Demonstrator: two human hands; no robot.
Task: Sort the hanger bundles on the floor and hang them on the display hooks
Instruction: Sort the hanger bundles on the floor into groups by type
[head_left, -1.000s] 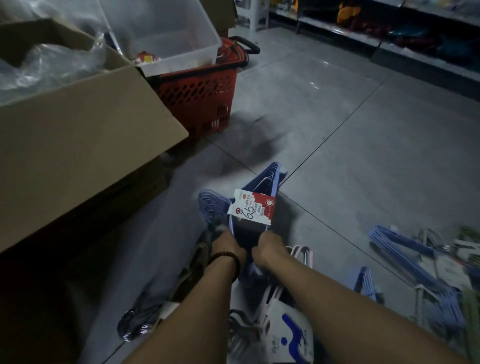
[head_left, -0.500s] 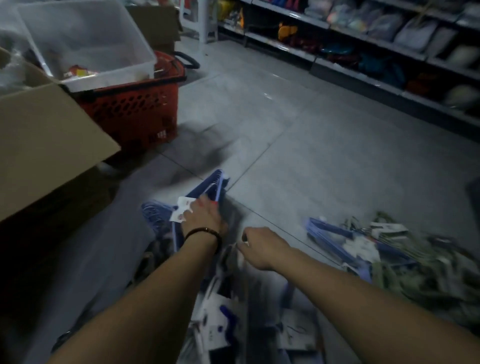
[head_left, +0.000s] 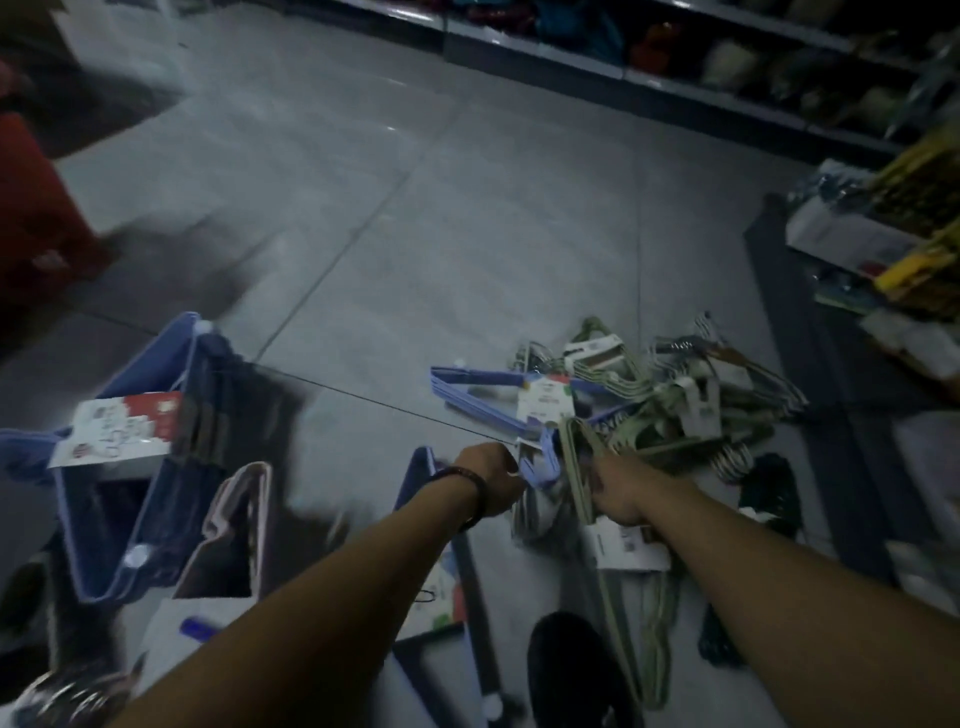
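Head view: the left hand (head_left: 491, 480) curls round a triangular blue plastic hanger bundle (head_left: 470, 375). The right hand (head_left: 621, 491) grips a thin pale-green bundle (head_left: 631, 551). Both bundles lie on the smooth grey tiled floor (head_left: 467, 208).

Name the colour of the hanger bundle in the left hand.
Blue hanger bundle; head view shows it.

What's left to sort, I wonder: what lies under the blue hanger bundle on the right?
Bare floor shows under the left half of the blue hanger bundle. Its right end overlaps green hanger bundles; anything beneath that tangle is hidden.
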